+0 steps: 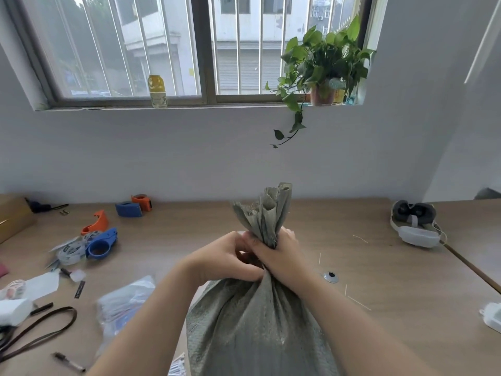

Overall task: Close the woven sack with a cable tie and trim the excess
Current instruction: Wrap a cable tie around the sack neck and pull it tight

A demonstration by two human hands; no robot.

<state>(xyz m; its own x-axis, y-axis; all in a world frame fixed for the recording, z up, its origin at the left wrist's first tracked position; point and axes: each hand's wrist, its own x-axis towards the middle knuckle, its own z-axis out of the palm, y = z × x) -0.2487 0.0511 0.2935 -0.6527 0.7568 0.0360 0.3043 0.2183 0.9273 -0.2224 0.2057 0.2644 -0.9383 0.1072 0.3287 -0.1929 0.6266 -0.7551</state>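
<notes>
A grey-green woven sack (252, 327) stands upright on the wooden table (379, 267) right in front of me, its mouth gathered into a bunched neck whose frayed top (267, 210) sticks up above my hands. My right hand (282, 256) is wrapped around the neck from the right. My left hand (225, 259) presses against the neck from the left, fingers curled at the same spot. No cable tie shows on the neck; my fingers hide that spot. Several thin pale strips (359, 303) lie on the table to the right.
Blue and orange tape dispensers (101, 244) lie at the left, with a clear plastic bag (123, 305), a dark strap (40, 332) and a marker (69, 362). A headset (414, 223) rests at the far right. A metal grommet (331, 276) sits in the tabletop.
</notes>
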